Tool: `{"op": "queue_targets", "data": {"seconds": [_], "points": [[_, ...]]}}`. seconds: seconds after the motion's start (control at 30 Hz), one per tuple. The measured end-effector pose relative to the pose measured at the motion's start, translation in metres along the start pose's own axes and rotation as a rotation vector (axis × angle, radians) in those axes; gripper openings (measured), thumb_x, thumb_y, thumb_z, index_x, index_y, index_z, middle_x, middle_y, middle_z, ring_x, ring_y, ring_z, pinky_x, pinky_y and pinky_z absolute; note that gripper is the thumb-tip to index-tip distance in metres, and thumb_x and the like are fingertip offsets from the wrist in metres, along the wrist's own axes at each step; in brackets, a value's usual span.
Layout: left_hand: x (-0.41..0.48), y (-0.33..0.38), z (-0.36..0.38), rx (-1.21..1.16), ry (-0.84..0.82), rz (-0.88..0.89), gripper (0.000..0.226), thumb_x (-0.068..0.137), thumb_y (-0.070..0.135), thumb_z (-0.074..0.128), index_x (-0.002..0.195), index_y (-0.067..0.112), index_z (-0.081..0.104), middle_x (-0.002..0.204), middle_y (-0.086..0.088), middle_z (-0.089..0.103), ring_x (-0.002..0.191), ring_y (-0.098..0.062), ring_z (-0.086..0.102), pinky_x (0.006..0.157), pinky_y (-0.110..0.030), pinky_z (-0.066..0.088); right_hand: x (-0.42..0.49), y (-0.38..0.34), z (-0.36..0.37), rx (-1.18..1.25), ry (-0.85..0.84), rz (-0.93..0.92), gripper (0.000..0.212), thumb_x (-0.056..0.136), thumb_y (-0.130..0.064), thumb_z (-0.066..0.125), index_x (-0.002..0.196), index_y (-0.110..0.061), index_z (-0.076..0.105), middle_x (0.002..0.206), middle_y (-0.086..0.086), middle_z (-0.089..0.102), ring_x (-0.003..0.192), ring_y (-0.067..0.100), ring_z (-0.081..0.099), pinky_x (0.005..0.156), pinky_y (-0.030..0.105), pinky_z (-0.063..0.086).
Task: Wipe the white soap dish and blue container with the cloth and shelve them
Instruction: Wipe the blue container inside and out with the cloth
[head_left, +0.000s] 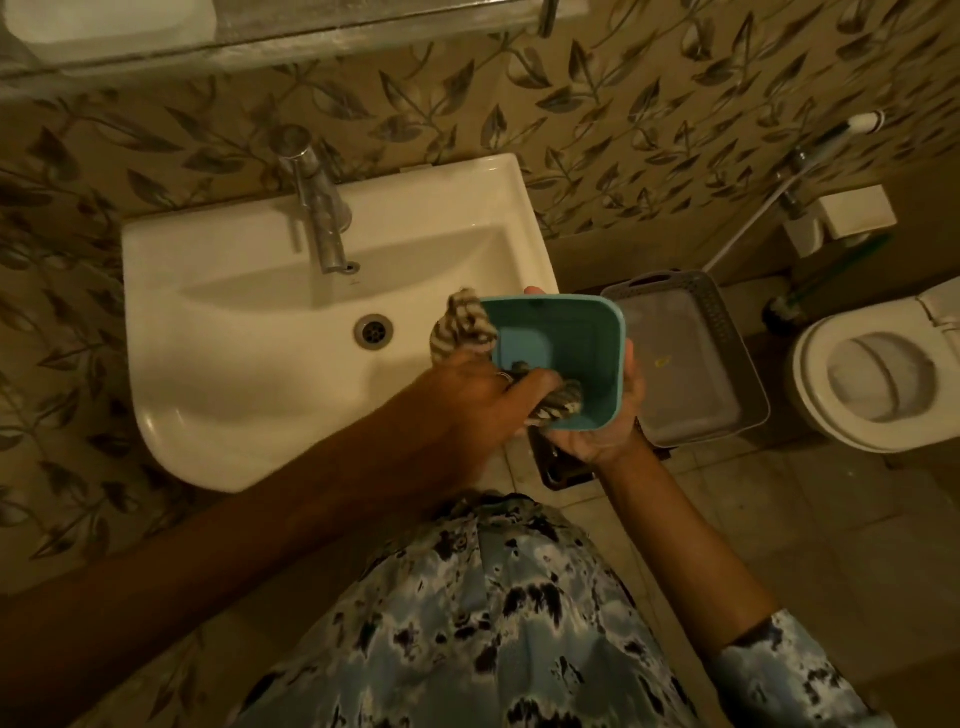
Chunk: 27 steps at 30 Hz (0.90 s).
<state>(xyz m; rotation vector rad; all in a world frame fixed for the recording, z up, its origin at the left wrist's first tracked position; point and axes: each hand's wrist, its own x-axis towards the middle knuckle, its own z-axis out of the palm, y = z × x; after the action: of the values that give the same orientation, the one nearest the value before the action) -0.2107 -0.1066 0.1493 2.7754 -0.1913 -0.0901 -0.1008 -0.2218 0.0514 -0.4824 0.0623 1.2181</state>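
The right hand (608, 436) grips the blue container (582, 338) at the sink's (234, 322) four o'clock edge, while the left hand (467, 395) holds the striped cloth (465, 325) inside it.

The person wears a loose top (493, 613) mottled pale blue and white with near-black blotches. Its right sleeve (789, 675) ends partway along the forearm; the left arm (260, 519) is bare. A thin ring (503, 375) sits on the left hand (478, 389). A dark band (640, 428) at the right wrist may be a watch strap.
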Motion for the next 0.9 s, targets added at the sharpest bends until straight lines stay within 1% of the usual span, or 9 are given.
{"op": "queue_targets", "data": {"seconds": [0.1, 0.23, 0.3, 0.37, 0.43, 0.53, 0.67, 0.77, 0.9], "points": [[0.007, 0.029, 0.000, -0.379, 0.142, -0.171, 0.038, 0.091, 0.011, 0.054, 0.128, 0.017, 0.045, 0.102, -0.003, 0.067, 0.088, -0.015, 0.063, 0.076, -0.033, 0.054, -0.003, 0.001, 0.017, -0.077, 0.218, -0.094, 0.054, 0.093, -0.044, 0.053, 0.115, 0.003, 0.067, 0.112, 0.022, 0.069, 0.108, 0.027, 0.066, 0.095, 0.032, 0.051], [0.017, 0.056, 0.004, -0.634, 0.374, -0.444, 0.039, 0.094, 0.020, 0.047, 0.132, 0.021, 0.041, 0.115, -0.001, 0.061, 0.105, -0.014, 0.056, 0.087, -0.037, 0.050, -0.003, 0.011, 0.019, -0.390, 0.385, -0.407, 0.080, 0.075, -0.066, 0.065, 0.134, -0.014, 0.052, 0.114, -0.014, 0.068, 0.111, 0.002, 0.059, 0.104, 0.020, 0.040], [0.016, 0.053, 0.008, -0.629, 0.342, -0.396, 0.042, 0.093, 0.021, 0.049, 0.134, 0.022, 0.038, 0.117, -0.001, 0.061, 0.106, -0.014, 0.056, 0.090, -0.034, 0.050, -0.007, 0.001, 0.010, -0.407, 0.278, -0.428, 0.042, 0.092, -0.047, 0.057, 0.125, -0.023, 0.062, 0.115, -0.003, 0.070, 0.114, 0.007, 0.060, 0.105, 0.021, 0.039], [0.010, 0.043, 0.014, -0.413, 0.264, -0.297, 0.054, 0.088, 0.012, 0.058, 0.136, 0.021, 0.035, 0.116, -0.004, 0.064, 0.107, -0.016, 0.058, 0.095, -0.026, 0.044, -0.010, -0.009, 0.018, -0.231, 0.288, -0.391, 0.051, 0.102, -0.034, 0.035, 0.137, 0.001, 0.048, 0.137, 0.023, 0.053, 0.131, 0.032, 0.047, 0.113, 0.039, 0.031], [0.006, 0.024, 0.016, -0.109, 0.236, -0.196, 0.057, 0.084, 0.014, 0.062, 0.135, 0.020, 0.037, 0.113, -0.002, 0.068, 0.105, -0.017, 0.061, 0.095, -0.025, 0.039, -0.003, -0.007, 0.028, -0.177, 0.210, -0.369, 0.062, 0.091, -0.035, 0.057, 0.140, 0.001, 0.042, 0.135, 0.026, 0.053, 0.125, 0.038, 0.050, 0.108, 0.049, 0.039], [0.001, 0.002, 0.008, -0.033, 0.241, -0.190, 0.049, 0.085, 0.023, 0.058, 0.131, 0.016, 0.042, 0.105, -0.001, 0.069, 0.098, -0.016, 0.062, 0.085, -0.018, 0.034, 0.012, -0.006, 0.038, -0.209, 0.005, -0.317, 0.079, 0.080, -0.041, 0.069, 0.142, -0.004, 0.038, 0.135, 0.020, 0.053, 0.122, 0.035, 0.052, 0.102, 0.050, 0.044], [0.000, 0.016, -0.003, -0.308, 0.262, -0.209, 0.042, 0.090, 0.016, 0.052, 0.131, 0.016, 0.040, 0.109, -0.001, 0.064, 0.097, -0.007, 0.054, 0.084, -0.004, 0.033, 0.009, -0.009, 0.044, -0.164, 0.073, -0.325, 0.056, 0.093, -0.028, 0.054, 0.138, 0.004, 0.043, 0.131, 0.026, 0.056, 0.121, 0.037, 0.055, 0.101, 0.047, 0.046], [0.009, 0.046, -0.009, -0.552, 0.366, -0.413, 0.040, 0.092, 0.021, 0.044, 0.132, 0.019, 0.040, 0.118, -0.001, 0.061, 0.107, -0.014, 0.057, 0.090, -0.030, 0.048, 0.011, -0.002, 0.048, -0.150, -0.088, -0.396, 0.050, 0.103, -0.022, 0.019, 0.124, -0.018, 0.065, 0.120, 0.000, 0.069, 0.114, 0.009, 0.062, 0.097, 0.022, 0.046], [0.025, 0.047, -0.015, -1.097, 0.392, -0.815, 0.047, 0.091, 0.032, 0.047, 0.136, 0.022, 0.041, 0.132, -0.004, 0.054, 0.123, -0.020, 0.050, 0.104, -0.042, 0.042, 0.013, 0.006, 0.049, -0.143, -0.240, -0.304, 0.048, 0.091, -0.026, 0.059, 0.134, -0.005, 0.052, 0.122, 0.019, 0.064, 0.113, 0.027, 0.062, 0.095, 0.038, 0.050]]}}
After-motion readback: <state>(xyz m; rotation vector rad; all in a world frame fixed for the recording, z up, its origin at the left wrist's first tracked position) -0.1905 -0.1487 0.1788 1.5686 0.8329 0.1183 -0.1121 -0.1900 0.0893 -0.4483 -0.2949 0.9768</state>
